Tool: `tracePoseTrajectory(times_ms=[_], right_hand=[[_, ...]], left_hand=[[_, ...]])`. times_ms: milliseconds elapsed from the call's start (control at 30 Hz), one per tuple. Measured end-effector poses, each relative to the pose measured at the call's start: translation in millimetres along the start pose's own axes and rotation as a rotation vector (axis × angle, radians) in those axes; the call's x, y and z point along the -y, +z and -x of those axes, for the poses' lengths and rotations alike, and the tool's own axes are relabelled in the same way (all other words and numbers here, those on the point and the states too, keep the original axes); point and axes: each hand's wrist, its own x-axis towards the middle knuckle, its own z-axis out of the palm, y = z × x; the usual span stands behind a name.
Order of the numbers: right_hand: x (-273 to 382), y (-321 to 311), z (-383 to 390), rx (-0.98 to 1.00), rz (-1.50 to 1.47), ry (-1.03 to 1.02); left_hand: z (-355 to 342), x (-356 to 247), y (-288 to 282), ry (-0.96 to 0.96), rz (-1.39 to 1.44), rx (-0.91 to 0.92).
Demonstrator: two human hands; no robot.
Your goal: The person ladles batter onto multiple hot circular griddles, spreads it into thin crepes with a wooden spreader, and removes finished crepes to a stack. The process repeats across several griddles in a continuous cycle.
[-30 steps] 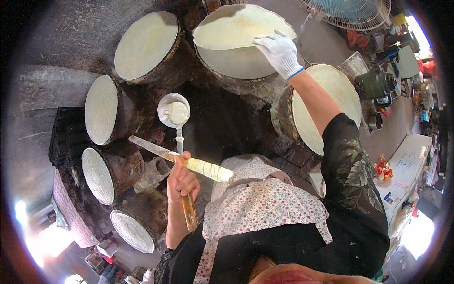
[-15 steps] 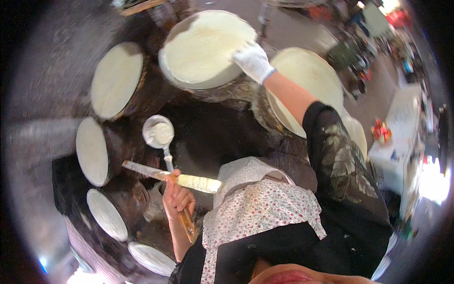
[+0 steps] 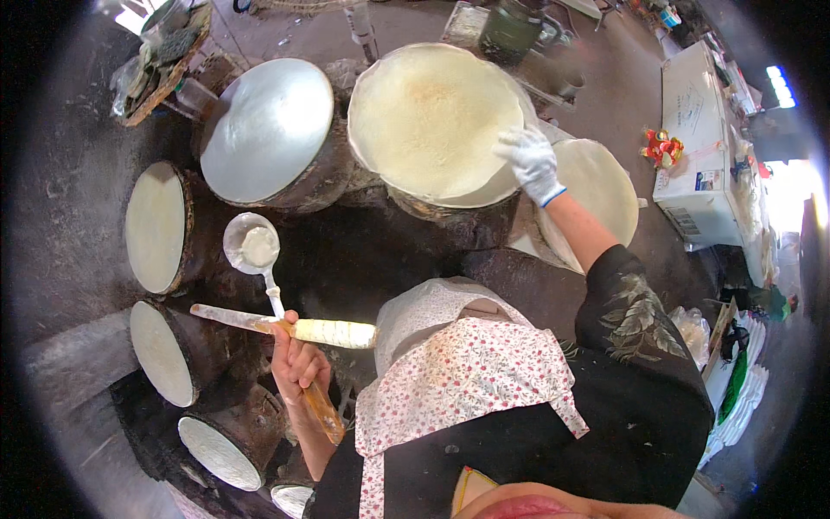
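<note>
My right hand (image 3: 529,160), in a white glove, pinches the right edge of a thin round pale flatbread (image 3: 437,121). The flatbread lies over a round griddle and overhangs it at the left; a pale surface shows beneath its lower right edge. To its left is a bare, shiny round griddle (image 3: 268,130). My bare left hand (image 3: 301,359) closes around a white ladle (image 3: 252,244) with pale batter in its bowl. The same fingers grip a flat-bladed scraper (image 3: 232,317) with a thick pale-yellow handle, lying across the ladle. A brown handle end sticks out below that hand.
Several griddles with pale rounds ring me, such as one griddle (image 3: 156,227) at left and another (image 3: 596,190) at right. A shelf (image 3: 169,73) with objects stands far left, a dark green container (image 3: 512,33) at the back, a white chest (image 3: 696,143) far right.
My right hand has pulled the flatbread rightward off one griddle, baring its metal, onto the neighbouring one. My left hand keeps the ladle and scraper. The view has shifted.
</note>
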Motion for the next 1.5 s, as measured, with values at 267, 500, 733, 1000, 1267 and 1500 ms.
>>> tracePoseTrajectory(times_ms=[267,500,733,1000,1267,1500], right_hand=[[31.5,28.6,-11.2,0.025,-0.022,-0.044],[48.6,15.9,-33.6,-0.010,-0.169,0.071],[-12.3,59.9,-149.1,0.111,-0.122,0.521],[-16.0,112.3,-196.9,0.287,-0.020,0.649],[-77.8,106.0,-225.2,0.576,-0.402,0.710],[-97.2,86.8,-226.2,0.392,-0.917,0.599]], left_hand=[[1.4,5.4,19.8,-0.079,0.134,0.024],[9.5,6.5,26.6,-0.048,0.144,0.005],[13.0,9.1,33.0,-0.022,0.158,-0.073],[19.2,17.0,40.2,0.064,0.114,-0.103],[19.8,26.5,50.6,0.108,0.103,-0.114],[21.3,33.2,58.1,0.056,0.117,-0.050]])
